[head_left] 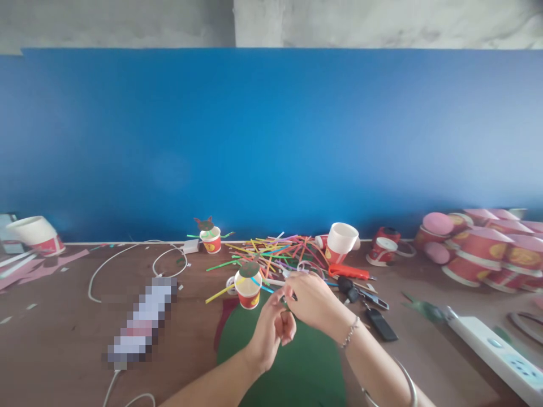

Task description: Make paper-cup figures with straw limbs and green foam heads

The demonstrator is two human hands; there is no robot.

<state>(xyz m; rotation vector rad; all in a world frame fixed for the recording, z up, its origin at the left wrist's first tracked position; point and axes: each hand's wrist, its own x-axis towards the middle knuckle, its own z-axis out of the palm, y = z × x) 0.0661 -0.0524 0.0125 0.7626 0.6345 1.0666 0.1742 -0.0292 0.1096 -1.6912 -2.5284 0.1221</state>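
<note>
My left hand (271,328) and my right hand (309,298) meet fingertip to fingertip over a large green round sheet (314,362). Both have their fingers pinched or curled closed. A speck of dark green shows between them, but whatever they grip is too small and too covered to name. Just left of the hands stands a red and white paper cup (248,295), upright, with a green paper disc (249,270) at its rim and yellow and blue strips sticking out at its sides. Behind the hands lies a loose heap of coloured strips (271,251).
At the back are a small decorated cup (211,242) and white stacked cups (341,240). Rightward lie a red-handled cutter (350,272), keys (348,289), a power strip (496,345) and many pink-topped cups (475,249). A blurred phone (142,322) with a cable lies left.
</note>
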